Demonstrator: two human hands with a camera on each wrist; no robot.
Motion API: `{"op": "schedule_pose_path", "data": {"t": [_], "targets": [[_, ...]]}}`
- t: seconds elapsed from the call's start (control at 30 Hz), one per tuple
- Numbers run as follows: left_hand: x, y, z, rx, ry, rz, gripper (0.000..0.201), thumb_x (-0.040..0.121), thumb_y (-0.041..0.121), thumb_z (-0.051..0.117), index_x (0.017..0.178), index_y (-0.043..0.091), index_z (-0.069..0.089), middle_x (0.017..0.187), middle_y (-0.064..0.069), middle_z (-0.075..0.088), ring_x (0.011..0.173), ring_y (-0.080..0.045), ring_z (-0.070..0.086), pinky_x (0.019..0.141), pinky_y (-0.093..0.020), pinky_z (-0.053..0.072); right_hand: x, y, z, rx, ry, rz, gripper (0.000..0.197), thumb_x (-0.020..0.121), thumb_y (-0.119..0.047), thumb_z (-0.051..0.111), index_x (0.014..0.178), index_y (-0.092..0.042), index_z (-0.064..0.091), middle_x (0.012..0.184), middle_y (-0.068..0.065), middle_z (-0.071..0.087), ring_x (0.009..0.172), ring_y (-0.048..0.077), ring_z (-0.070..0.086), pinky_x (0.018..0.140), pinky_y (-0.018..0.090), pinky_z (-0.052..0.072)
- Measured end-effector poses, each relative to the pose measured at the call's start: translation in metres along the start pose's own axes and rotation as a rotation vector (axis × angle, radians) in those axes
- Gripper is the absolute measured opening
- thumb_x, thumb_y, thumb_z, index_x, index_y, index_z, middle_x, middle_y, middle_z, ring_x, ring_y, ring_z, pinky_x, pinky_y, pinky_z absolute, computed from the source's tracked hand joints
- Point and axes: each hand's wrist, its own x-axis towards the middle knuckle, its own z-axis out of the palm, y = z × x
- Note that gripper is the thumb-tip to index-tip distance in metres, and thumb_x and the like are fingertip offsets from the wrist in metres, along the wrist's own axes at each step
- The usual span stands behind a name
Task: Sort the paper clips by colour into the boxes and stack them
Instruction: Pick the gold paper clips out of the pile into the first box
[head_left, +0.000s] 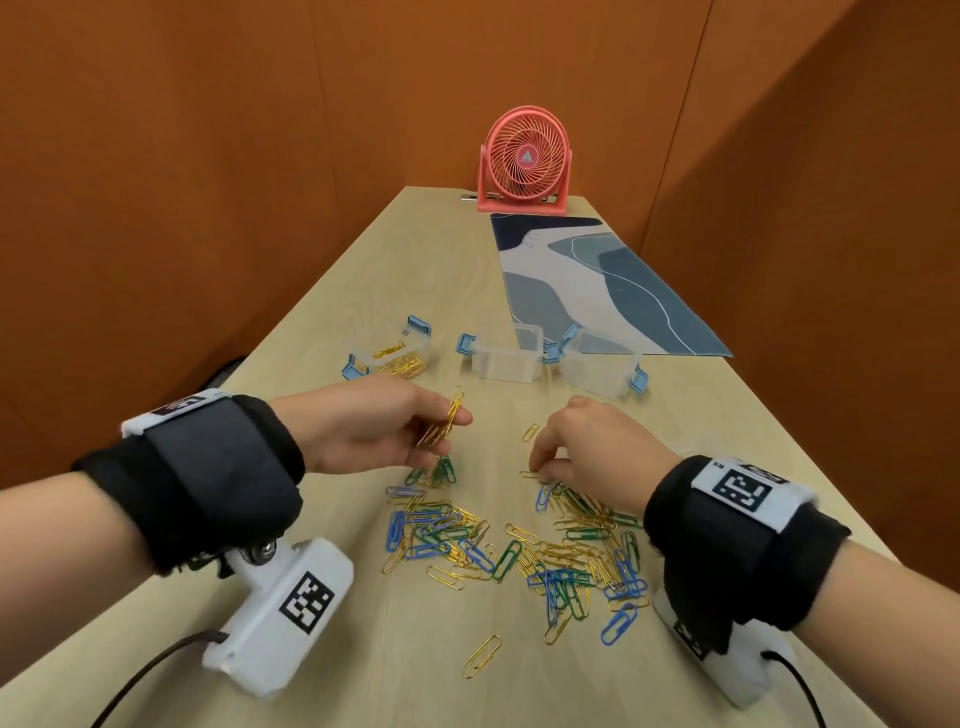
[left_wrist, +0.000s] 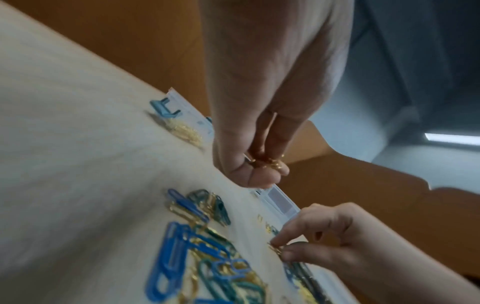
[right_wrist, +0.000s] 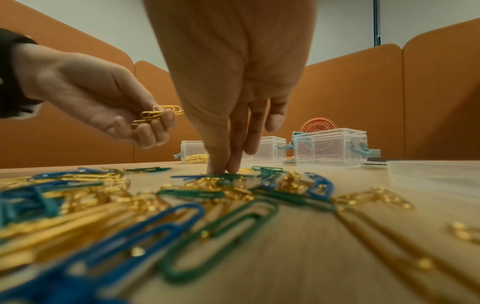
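Observation:
A heap of gold, blue and green paper clips lies on the wooden table in front of me. My left hand hovers above the heap's far left and holds a bunch of gold clips. My right hand reaches down at the heap's far edge, thumb and finger pinching a gold clip on the table. Three clear boxes with blue latches stand beyond: the left box holds gold clips, while the middle box and right box look empty.
A patterned blue mat lies at the back right, with a pink desk fan at the table's far end. Orange partition walls close in both sides. A clear lid rests at the right.

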Motion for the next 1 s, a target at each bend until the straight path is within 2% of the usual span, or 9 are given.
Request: {"op": "schedule_pose_path", "data": {"t": [0.13, 0.27, 0.37, 0.43, 0.5, 0.63, 0.73, 0.87, 1.0], "targets": [[0.001, -0.002, -0.003, -0.222, -0.035, -0.094, 0.025, 0.094, 0.007, 0.033, 0.087, 0.004, 0.056, 0.070, -0.011, 0.061, 0.057, -0.018, 0.056, 0.042, -0.020, 0.046, -0.003, -0.003, -0.001, 0.057, -0.028, -0.008, 0.017, 0.082, -0.035, 0.065, 0.096, -0.027, 0.070, 0.103, -0.001, 0.061, 0.101, 0.019, 0.051, 0.086, 0.031, 0.043], [0.002, -0.001, -0.009, -0.228, -0.016, -0.077, 0.025, 0.090, 0.016, 0.034, 0.083, 0.006, 0.056, 0.067, -0.008, 0.058, 0.054, -0.018, 0.052, 0.043, -0.021, 0.044, -0.003, -0.004, 0.000, 0.101, -0.056, 0.004, 0.011, 0.084, -0.030, 0.065, 0.090, -0.023, 0.070, 0.099, 0.000, 0.061, 0.098, 0.017, 0.053, 0.083, 0.030, 0.045], [0.008, -0.002, -0.004, -0.077, 0.056, -0.078, 0.029, 0.093, 0.030, 0.045, 0.073, 0.011, 0.055, 0.062, -0.001, 0.048, 0.051, -0.013, 0.044, 0.044, -0.020, 0.038, -0.003, -0.003, 0.002, 0.143, -0.099, 0.011, 0.010, 0.088, -0.024, 0.061, 0.090, -0.018, 0.068, 0.090, -0.004, 0.060, 0.088, 0.013, 0.053, 0.078, 0.025, 0.043], [0.014, 0.000, 0.004, 0.125, 0.128, -0.043, 0.026, 0.093, 0.033, 0.052, 0.076, 0.013, 0.056, 0.061, 0.003, 0.040, 0.052, -0.010, 0.036, 0.046, -0.019, 0.033, -0.004, -0.004, 0.003, 0.151, -0.141, 0.013, 0.012, 0.090, -0.022, 0.058, 0.091, -0.013, 0.066, 0.081, -0.009, 0.056, 0.080, 0.009, 0.050, 0.074, 0.022, 0.040], [0.022, 0.004, 0.015, 0.393, 0.197, 0.020, 0.023, 0.090, 0.037, 0.058, 0.082, 0.016, 0.061, 0.067, 0.003, 0.043, 0.060, -0.011, 0.038, 0.052, -0.021, 0.034, -0.006, -0.005, 0.002, 0.131, -0.164, 0.015, 0.013, 0.091, -0.021, 0.055, 0.086, -0.013, 0.064, 0.075, -0.011, 0.055, 0.078, 0.010, 0.050, 0.073, 0.023, 0.041], [0.043, 0.012, 0.039, 0.669, 0.270, 0.205, 0.023, 0.081, 0.036, 0.070, 0.092, 0.016, 0.069, 0.092, 0.002, 0.065, 0.082, -0.011, 0.055, 0.069, -0.021, 0.042, -0.010, -0.006, 0.004, 0.080, -0.139, 0.026, 0.026, 0.092, -0.020, 0.045, 0.084, -0.001, 0.060, 0.085, 0.012, 0.064, 0.081, 0.024, 0.057, 0.076, 0.037, 0.050], [0.059, 0.018, 0.054, 0.784, 0.253, 0.278, 0.027, 0.077, 0.031, 0.075, 0.096, 0.012, 0.073, 0.093, 0.000, 0.069, 0.073, -0.005, 0.053, 0.057, -0.015, 0.039, -0.011, -0.001, 0.003, 0.105, -0.033, 0.107, 0.021, 0.091, -0.019, 0.043, 0.085, -0.005, 0.057, 0.080, 0.011, 0.057, 0.074, 0.023, 0.051, 0.067, 0.034, 0.043], [0.077, 0.021, 0.061, 0.940, 0.230, 0.279, 0.029, 0.073, 0.026, 0.079, 0.095, 0.008, 0.074, 0.096, -0.006, 0.072, 0.091, -0.018, 0.065, 0.076, -0.026, 0.050, -0.011, 0.010, -0.003, 0.232, 0.189, 0.239, 0.012, 0.091, -0.016, 0.049, 0.096, -0.014, 0.060, 0.092, 0.004, 0.062, 0.087, 0.021, 0.058, 0.078, 0.030, 0.049], [0.083, 0.019, 0.058, 0.987, 0.201, 0.283, 0.024, 0.080, 0.021, 0.073, 0.099, 0.007, 0.073, 0.101, -0.007, 0.071, 0.098, -0.020, 0.063, 0.082, -0.028, 0.051, -0.008, 0.015, -0.006, 0.259, 0.238, 0.330, 0.021, 0.092, -0.016, 0.053, 0.111, -0.015, 0.063, 0.104, 0.006, 0.065, 0.093, 0.021, 0.059, 0.087, 0.030, 0.049]]}}
